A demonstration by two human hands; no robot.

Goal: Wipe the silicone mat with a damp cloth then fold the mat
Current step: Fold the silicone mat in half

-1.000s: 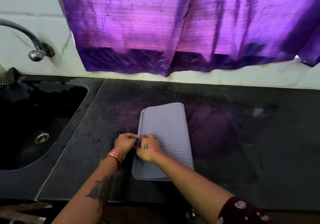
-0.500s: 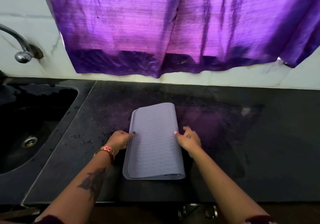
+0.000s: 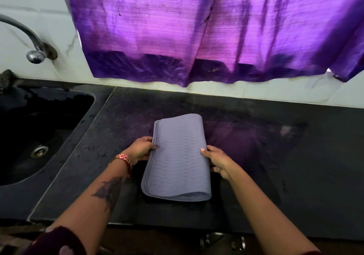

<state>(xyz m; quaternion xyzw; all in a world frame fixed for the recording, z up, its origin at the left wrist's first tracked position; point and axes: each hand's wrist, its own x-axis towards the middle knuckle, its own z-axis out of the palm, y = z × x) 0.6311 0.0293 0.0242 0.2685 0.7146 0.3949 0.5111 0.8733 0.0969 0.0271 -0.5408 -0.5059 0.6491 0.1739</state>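
Observation:
The grey-blue silicone mat (image 3: 178, 156), with a wavy ribbed surface, is folded into a long narrow stack in the middle of the black counter (image 3: 275, 156). My left hand (image 3: 140, 149) grips its left edge, thumb on top. My right hand (image 3: 217, 160) holds the rounded folded edge on the right, thumb on top and fingers underneath. The near end looks slightly lifted off the counter. No damp cloth shows near the mat.
A black sink (image 3: 39, 136) with a metal drain lies to the left, a chrome tap (image 3: 35, 54) above it. A dark scrubber or cloth (image 3: 6, 78) sits at the sink's far-left corner. A purple curtain (image 3: 197, 28) hangs over the white tiled wall behind.
My right hand left the mat's left edge, crossed over and took hold of the right folded edge. My left hand stayed on the left edge.

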